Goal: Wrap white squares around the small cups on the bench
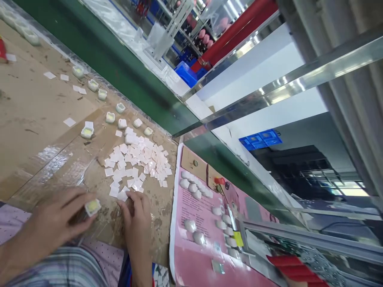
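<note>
In the head view, my left hand (pixel 64 217) is closed around a small white block with a yellow patch (pixel 92 206), the patch facing up. Thumb and fingers grip it by its sides. At the lower edge of a loose pile of small white squares (pixel 146 155), my right hand (pixel 136 217) has thumb and index finger together at one white square (pixel 123 195). Other squares lie flat just beyond the fingertips. Similar white blocks with yellow tops (pixel 87 132) sit scattered on the cardboard-covered table (pixel 48 127) past the pile.
To the right, a pink printed sheet (pixel 191 275) bears several white rounded pieces (pixel 190 225) and a tool with a yellow band (pixel 238 238). A green low wall (pixel 134 83) runs along the table's far side. A red sleeve (pixel 295 269) shows at lower right.
</note>
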{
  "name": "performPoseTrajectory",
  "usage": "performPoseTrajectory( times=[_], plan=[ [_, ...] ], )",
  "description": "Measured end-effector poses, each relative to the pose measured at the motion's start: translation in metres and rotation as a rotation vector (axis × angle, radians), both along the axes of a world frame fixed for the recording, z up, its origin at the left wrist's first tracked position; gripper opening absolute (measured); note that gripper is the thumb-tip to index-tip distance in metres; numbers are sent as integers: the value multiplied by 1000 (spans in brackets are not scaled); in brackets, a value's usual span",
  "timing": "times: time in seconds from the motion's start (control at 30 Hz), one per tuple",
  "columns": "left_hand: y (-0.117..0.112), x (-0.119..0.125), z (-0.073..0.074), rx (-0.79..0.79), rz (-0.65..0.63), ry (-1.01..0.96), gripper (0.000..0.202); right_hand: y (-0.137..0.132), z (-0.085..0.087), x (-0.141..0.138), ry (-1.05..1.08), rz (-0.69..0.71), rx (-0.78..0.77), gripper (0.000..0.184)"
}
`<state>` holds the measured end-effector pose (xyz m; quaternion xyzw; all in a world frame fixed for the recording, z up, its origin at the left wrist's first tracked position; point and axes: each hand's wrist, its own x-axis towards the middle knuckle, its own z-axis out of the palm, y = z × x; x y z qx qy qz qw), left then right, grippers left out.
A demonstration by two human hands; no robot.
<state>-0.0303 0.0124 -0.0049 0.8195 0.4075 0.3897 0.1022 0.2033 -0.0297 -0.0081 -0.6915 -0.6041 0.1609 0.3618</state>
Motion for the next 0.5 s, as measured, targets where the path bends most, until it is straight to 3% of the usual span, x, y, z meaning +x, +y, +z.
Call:
performPoseTrajectory(
  times=[0.1, 0.17, 0.33, 0.5],
  plan=[
    [-13, 43, 0, -36, 69, 4, 36, 4, 10, 2, 35, 2, -31, 3],
    [-13, 52, 0, -74, 104, 20, 37, 4, 16, 4, 53, -7, -43, 8],
    [-8, 39, 0, -137, 75, 11, 49, -11, 17, 13, 128, -107, -18, 13],
    [-9, 22, -5, -263, -190, 21, 34, -45, 13, 17, 420, -371, -122, 29]
  ],
)
